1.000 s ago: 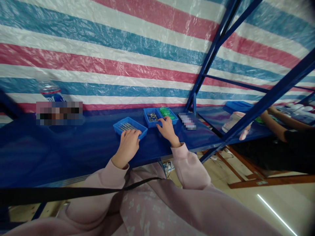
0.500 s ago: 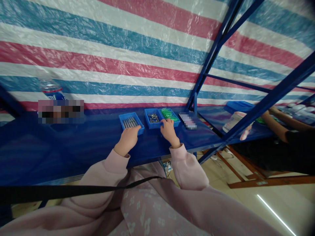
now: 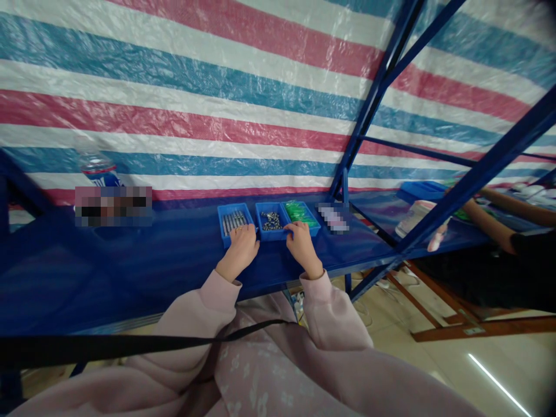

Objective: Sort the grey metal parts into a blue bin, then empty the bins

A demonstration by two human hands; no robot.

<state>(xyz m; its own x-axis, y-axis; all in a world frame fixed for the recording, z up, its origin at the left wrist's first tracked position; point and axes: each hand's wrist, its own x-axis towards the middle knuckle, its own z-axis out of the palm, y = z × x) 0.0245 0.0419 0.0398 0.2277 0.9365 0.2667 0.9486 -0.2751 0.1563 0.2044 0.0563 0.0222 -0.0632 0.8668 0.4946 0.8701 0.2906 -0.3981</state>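
My left hand [image 3: 241, 246] has its fingers wrapped over the near rim of the left blue tray [image 3: 223, 230], which holds several slim silver metal pieces [image 3: 233, 220] lying in a row. Right beside it stands the middle blue tray [image 3: 273, 235], with many small shiny metal parts [image 3: 271, 220] loose inside. My right hand [image 3: 303, 246] is closed at the near rim where the middle tray meets the right blue tray [image 3: 316, 229]. Green pieces in clear plastic [image 3: 299, 212] fill that right tray. My fingertips are partly hidden from this angle.
A phone [image 3: 333, 218] lies right of the trays, its screen blurred. A plastic bottle [image 3: 99, 171] stands at the back left. Blue metal frame posts [image 3: 365, 116] rise on the right. Beyond them a co-worker's arms [image 3: 486, 217] reach over the bench near another blue tray [image 3: 421, 190].
The left tray has moved right, closer to the middle tray, and turned straighter, with my left hand moving along. My right hand stays at the rim of the other trays.
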